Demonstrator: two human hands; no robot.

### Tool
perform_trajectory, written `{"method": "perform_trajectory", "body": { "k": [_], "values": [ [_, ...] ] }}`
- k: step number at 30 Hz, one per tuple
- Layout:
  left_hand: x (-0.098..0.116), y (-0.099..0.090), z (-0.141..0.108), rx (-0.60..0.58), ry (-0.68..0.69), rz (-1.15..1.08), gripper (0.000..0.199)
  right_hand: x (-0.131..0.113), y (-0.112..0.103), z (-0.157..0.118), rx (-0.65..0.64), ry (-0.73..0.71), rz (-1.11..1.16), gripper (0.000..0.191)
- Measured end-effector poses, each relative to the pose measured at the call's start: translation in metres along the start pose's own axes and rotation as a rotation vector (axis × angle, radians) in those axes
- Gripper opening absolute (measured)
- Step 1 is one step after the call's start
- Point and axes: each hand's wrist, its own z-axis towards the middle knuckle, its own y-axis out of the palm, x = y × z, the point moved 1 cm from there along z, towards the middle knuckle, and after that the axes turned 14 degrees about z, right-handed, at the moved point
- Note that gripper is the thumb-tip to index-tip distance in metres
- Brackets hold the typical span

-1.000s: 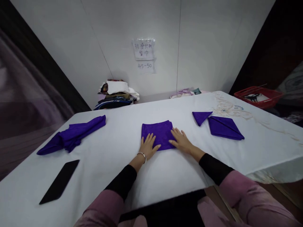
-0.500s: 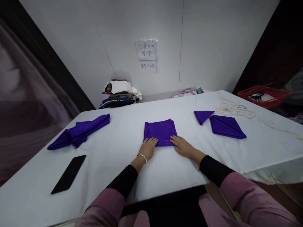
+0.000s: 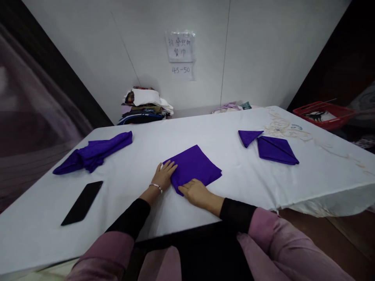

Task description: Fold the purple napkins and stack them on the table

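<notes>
A folded purple cloth napkin [image 3: 197, 166] lies turned like a diamond on the white-covered table in front of me. At its left corner rests my left hand [image 3: 164, 175], open, with the fingers spread flat on the cloth. My right hand [image 3: 196, 192] is closed on the near corner, fingers bent and pointing left; the thumb is hidden. Further right lie a small purple triangle of folded cloth [image 3: 249, 137] and a larger folded purple napkin [image 3: 277, 150].
On the left are a crumpled purple cloth [image 3: 96, 151] and a black flat phone-like slab [image 3: 82, 203]. Behind the white tablecloth [image 3: 187, 128] stands a stack of folded clothes [image 3: 145, 105]. A red basket [image 3: 331, 124] is at the far right. Handwritten paper signs [image 3: 181, 54] hang on the wall.
The napkin has turned from square-on to a diamond. My left hand has moved left to its left corner, and my right hand left and nearer, from flat to closed on the near corner.
</notes>
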Motion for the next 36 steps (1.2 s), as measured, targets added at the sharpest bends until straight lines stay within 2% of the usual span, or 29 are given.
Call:
{"method": "perform_trajectory", "body": {
  "k": [4, 9, 12, 16, 18, 22, 24, 27, 31, 33, 36],
  "values": [
    [0.013, -0.009, -0.031, 0.045, 0.062, -0.046, 0.065, -0.011, 0.007, 0.015, 0.050, 0.067, -0.045, 0.019],
    [0.022, 0.004, -0.055, 0.085, 0.103, -0.114, 0.043, -0.006, 0.005, 0.006, 0.035, 0.004, -0.007, 0.023],
    [0.015, 0.012, -0.052, 0.056, 0.106, -0.105, 0.037, 0.018, -0.002, -0.010, 0.038, 0.005, 0.007, 0.030],
    [-0.012, 0.015, -0.039, 0.041, 0.003, -0.052, 0.039, 0.068, -0.021, -0.032, 0.094, 0.094, -0.021, 0.038],
    [-0.025, 0.017, -0.032, 0.030, -0.033, -0.041, 0.038, 0.085, -0.029, -0.041, 0.126, 0.115, -0.035, 0.038],
    [-0.033, 0.020, -0.026, 0.086, -0.076, -0.045, 0.043, 0.090, -0.035, -0.050, 0.139, 0.098, -0.044, 0.031],
    [-0.026, 0.018, -0.030, 0.146, -0.079, -0.040, 0.051, 0.085, -0.033, -0.052, 0.129, 0.080, -0.054, 0.029],
    [-0.005, 0.007, -0.045, 0.220, 0.060, -0.074, 0.060, 0.078, -0.029, -0.056, 0.120, 0.063, -0.071, 0.024],
    [0.032, -0.006, -0.064, 0.302, 0.224, -0.125, 0.052, 0.063, -0.031, -0.067, 0.123, 0.068, -0.056, 0.022],
    [0.047, -0.004, -0.067, 0.297, 0.246, -0.123, 0.051, 0.050, -0.031, -0.071, 0.097, 0.070, -0.029, 0.021],
    [0.055, 0.011, -0.067, 0.247, 0.248, -0.135, 0.049, 0.030, -0.030, -0.072, 0.049, 0.041, 0.031, 0.023]
  ]
}}
